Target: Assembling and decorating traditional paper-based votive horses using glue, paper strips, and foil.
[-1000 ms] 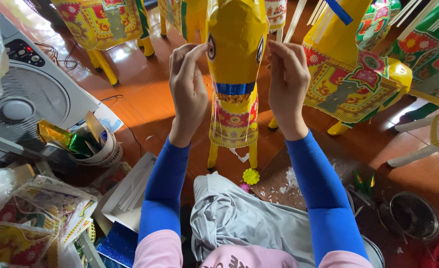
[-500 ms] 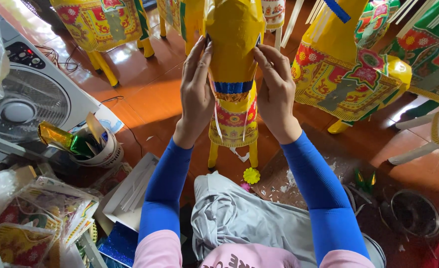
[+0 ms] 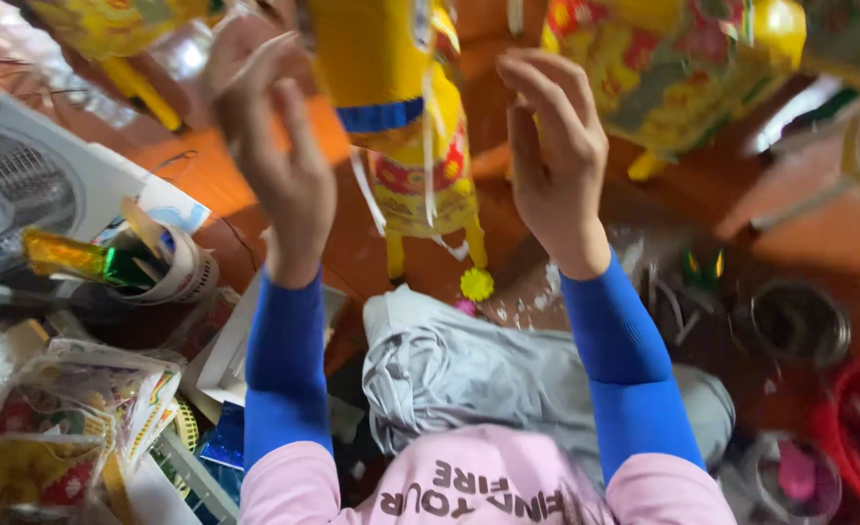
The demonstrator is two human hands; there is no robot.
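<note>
Yellow paper covered the horse figure (image 3: 401,126), which stood on the orange floor (image 3: 352,253) between both hands. The left hand (image 3: 279,160) and the right hand (image 3: 556,156) were spread wide beside it, holding nothing; loose strips could tear, and the light figure could tip

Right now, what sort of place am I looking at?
Likely a home craft workshop on the floor. Yellow paper animal figures stand about, printed paper sheets lie heaped at the left, and a bowl of foil scraps sits beside a fan.
</note>
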